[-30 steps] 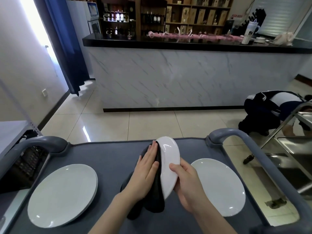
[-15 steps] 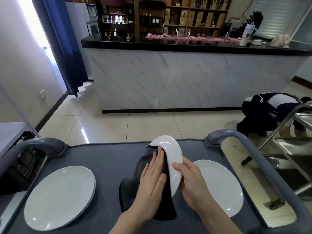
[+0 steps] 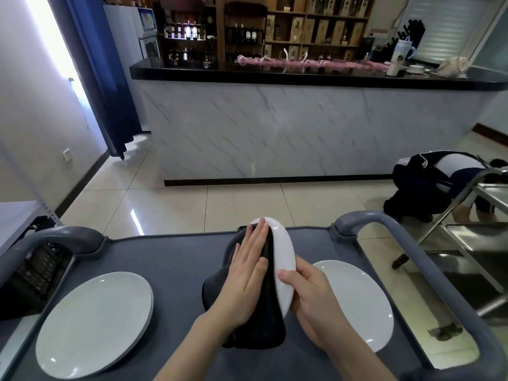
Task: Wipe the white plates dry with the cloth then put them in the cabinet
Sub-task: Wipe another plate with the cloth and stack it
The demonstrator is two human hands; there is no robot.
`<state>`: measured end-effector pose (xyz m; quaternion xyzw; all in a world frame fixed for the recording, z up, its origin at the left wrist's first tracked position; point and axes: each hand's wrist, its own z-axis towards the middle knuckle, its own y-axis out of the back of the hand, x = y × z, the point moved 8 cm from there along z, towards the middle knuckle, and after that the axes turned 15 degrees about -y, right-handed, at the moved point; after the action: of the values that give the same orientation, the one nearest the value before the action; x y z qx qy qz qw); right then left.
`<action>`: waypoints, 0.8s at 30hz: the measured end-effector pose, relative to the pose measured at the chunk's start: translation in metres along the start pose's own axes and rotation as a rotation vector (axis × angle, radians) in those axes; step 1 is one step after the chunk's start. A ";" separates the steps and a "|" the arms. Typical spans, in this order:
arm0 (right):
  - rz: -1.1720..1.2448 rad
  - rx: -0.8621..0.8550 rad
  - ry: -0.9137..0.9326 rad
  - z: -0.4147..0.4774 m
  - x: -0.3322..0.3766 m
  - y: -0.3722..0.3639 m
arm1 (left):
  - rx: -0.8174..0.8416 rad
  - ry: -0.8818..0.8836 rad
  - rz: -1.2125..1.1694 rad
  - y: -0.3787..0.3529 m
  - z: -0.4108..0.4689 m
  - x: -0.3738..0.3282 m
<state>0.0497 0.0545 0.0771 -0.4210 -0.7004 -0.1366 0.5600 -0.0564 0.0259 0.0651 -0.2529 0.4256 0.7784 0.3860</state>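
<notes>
Overexposed window [image 3: 59, 48] glare at left; wide-angle edges bend, floor [image 3: 176, 207] gleams.

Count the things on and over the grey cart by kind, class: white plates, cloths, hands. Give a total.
White plates: 3 (held plate, left plate, right plate)
Dark cloth: 1
Hands: 2 (left hand, right hand)
Total: 6

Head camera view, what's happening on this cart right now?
A person is drying a white plate over a grey cart. The right hand grips the plate on edge, while the left hand presses a dark cloth flat against its face. Two other plates, the left plate and the right plate, lie flat on the cart.
</notes>
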 end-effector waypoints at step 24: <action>-0.057 -0.023 -0.006 0.010 0.000 -0.003 | -0.078 -0.002 0.014 -0.012 -0.010 -0.012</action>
<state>0.0408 0.0598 0.0748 -0.4077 -0.7121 -0.1595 0.5489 -0.0392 0.0168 0.0635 -0.2640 0.3963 0.7974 0.3706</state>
